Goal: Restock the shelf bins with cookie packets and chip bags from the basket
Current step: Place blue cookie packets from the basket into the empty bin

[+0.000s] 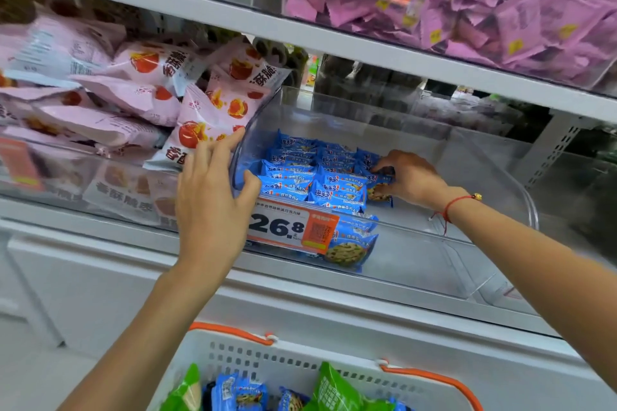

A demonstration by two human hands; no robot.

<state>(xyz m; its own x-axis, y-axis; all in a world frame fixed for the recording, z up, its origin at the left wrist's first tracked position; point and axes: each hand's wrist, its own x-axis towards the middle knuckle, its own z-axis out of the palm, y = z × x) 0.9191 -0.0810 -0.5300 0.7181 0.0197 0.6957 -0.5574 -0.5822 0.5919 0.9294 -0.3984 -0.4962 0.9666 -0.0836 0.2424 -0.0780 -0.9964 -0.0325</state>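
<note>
The basket (300, 367) nearest the camera still holds blue cookie packets (240, 392) and green chip bags (334, 390), so restocking looks unfinished. Beyond it, the left hand (213, 197) clasps the clear bin (417, 243) at its corner. The right hand (410, 177) pinches 1 packet (380, 192) against the bin's stacked rows (310, 173).

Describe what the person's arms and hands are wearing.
Both forearms are bare, with no sleeves in view and no gloves. The right hand has a thin red string bracelet at the wrist, with a small gold bead and a loose red end hanging. The left hand wears nothing visible.
</note>
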